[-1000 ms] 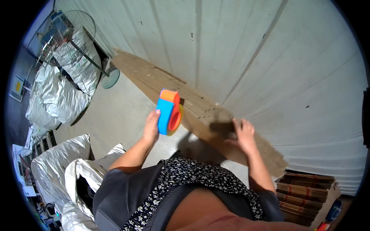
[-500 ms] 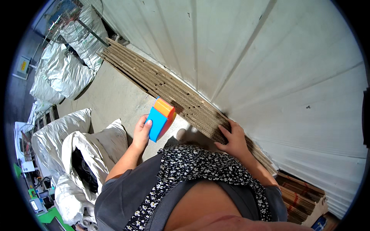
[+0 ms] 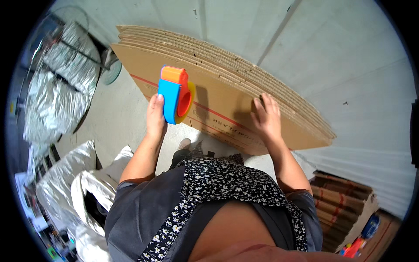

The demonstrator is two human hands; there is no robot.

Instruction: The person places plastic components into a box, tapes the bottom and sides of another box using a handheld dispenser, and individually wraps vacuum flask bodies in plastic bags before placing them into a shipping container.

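In my left hand (image 3: 155, 114) is a tape dispenser (image 3: 170, 99), blue on the side and orange at the top, with a red ring and a yellowish roll. My fingers close round its blue body, in front of a stack of flat cardboard boxes (image 3: 227, 114). Those boxes lean on edge along the wall, and the front one shows a brown face with red stripes and print. Against the upper part of that front box rests my right hand (image 3: 267, 117), its fingers stretched out near the top edge. Its palm side is hidden.
A pale ribbed wall (image 3: 340, 78) rises behind the boxes. White sacks (image 3: 65, 174) stand at left, with more sacks (image 3: 52, 100) and a wire-guarded fan farther off. At lower right is a pile of folded cardboard (image 3: 338, 209) beside a blue roll (image 3: 371, 227).
The printed front face of the boxes now shows, where mostly their top edges did before. Both hands sit higher in view, and the dispenser has turned more upright.
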